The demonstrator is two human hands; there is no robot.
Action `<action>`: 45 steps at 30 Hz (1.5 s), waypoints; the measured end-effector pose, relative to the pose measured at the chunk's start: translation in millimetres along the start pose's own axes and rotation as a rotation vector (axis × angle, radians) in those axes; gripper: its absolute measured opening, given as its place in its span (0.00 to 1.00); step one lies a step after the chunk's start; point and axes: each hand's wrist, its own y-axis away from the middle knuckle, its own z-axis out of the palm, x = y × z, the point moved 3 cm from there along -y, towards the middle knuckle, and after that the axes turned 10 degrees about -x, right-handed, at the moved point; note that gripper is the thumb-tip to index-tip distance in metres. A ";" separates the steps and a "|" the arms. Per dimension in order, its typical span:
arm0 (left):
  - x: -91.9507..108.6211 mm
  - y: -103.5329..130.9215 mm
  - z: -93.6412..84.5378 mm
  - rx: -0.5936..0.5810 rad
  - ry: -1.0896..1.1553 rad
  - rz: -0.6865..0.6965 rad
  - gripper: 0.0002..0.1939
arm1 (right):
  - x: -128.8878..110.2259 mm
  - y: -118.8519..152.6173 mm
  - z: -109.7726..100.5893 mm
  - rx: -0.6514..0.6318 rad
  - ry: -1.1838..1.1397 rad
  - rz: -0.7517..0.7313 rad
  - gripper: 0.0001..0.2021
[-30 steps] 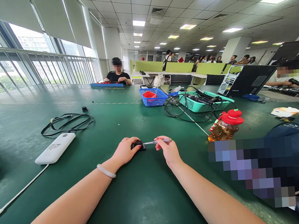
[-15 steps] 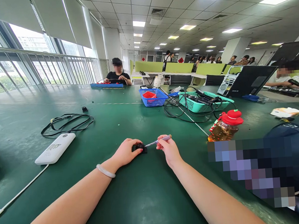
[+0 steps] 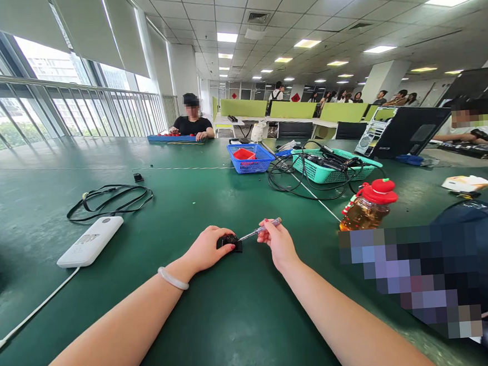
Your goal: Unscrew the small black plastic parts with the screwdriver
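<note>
My left hand (image 3: pixel 210 246) is closed around a small black part (image 3: pixel 231 241) that rests on the green table (image 3: pixel 236 312). Its exact kind is too small to make out, and my fingers hide some of it. In my right hand (image 3: pixel 278 243) is a slim screwdriver (image 3: pixel 260 229) with a clear handle, gripped between thumb and fingers. The screwdriver slants down to the left, and its tip meets the right side of the black part.
To the left lie a white power bank (image 3: pixel 91 242) and a looped black cable (image 3: pixel 109 202). Beyond my hands stand a blue basket (image 3: pixel 251 164) and a teal basket (image 3: pixel 335 172) of cables. A red-lidded bottle (image 3: pixel 366 205) is right. Across the table sits a person (image 3: pixel 192 122).
Both hands stay almost in place, with the screwdriver still against the black part. The right fingers have shifted slightly on the handle. Across the table, the seated person's hands have moved.
</note>
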 end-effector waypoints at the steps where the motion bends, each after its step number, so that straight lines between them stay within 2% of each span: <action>1: 0.0 -0.2 0.0 0.000 -0.002 0.003 0.17 | 0.1 -0.2 -0.3 0.002 0.001 -0.002 0.18; 23: -0.7 0.1 0.4 -0.002 -0.007 -0.008 0.17 | -0.7 -1.0 -4.4 0.076 -0.002 -0.059 0.13; 33: -2.7 -0.9 1.3 -0.008 -0.005 -0.005 0.18 | 0.3 1.1 2.7 -0.024 0.008 0.002 0.13; 45: 1.3 0.3 -0.2 -0.014 0.009 0.007 0.18 | 3.9 -2.4 -1.7 -0.009 -0.003 0.034 0.14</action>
